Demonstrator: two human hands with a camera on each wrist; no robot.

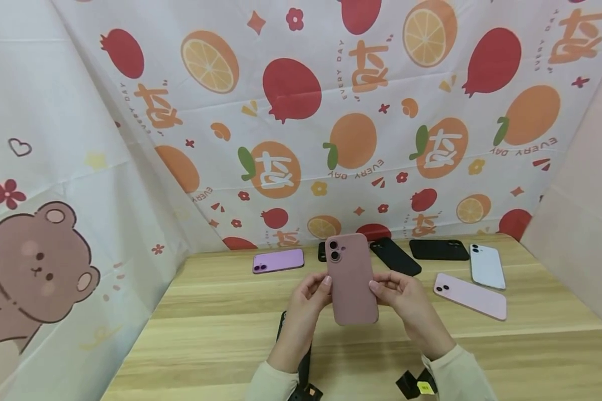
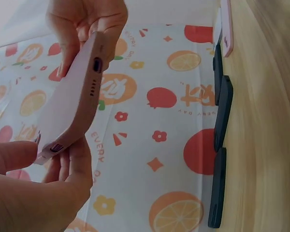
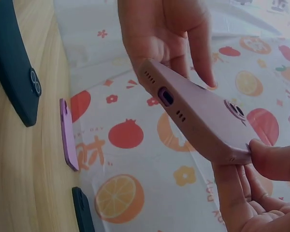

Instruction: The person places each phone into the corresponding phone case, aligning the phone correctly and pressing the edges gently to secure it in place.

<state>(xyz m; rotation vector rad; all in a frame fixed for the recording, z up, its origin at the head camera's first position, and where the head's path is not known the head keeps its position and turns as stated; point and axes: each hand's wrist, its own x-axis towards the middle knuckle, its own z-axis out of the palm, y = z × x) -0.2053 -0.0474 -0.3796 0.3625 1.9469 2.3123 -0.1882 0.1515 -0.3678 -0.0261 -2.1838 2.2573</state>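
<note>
A smartphone in a dusty pink case (image 1: 353, 284) stands upright above the wooden table, its back and camera lenses toward the head view. My left hand (image 1: 308, 298) pinches one long edge between thumb and curled fingers. My right hand (image 1: 401, 295) pinches the opposite edge the same way. In the left wrist view, the case's bottom end shows the charging port (image 2: 97, 65) and a row of speaker holes. The right wrist view also shows that end of the pink phone case (image 3: 193, 118), with thumb and fingers on its edges.
Behind the hands lie a purple phone (image 1: 278, 261), black phone cases (image 1: 395, 256) (image 1: 438, 250), a white phone (image 1: 487, 267) and a light pink phone (image 1: 470, 296). A long dark object (image 1: 305, 365) lies partly hidden under the left forearm. A fruit-print curtain (image 1: 301, 206) hangs at the table's back edge.
</note>
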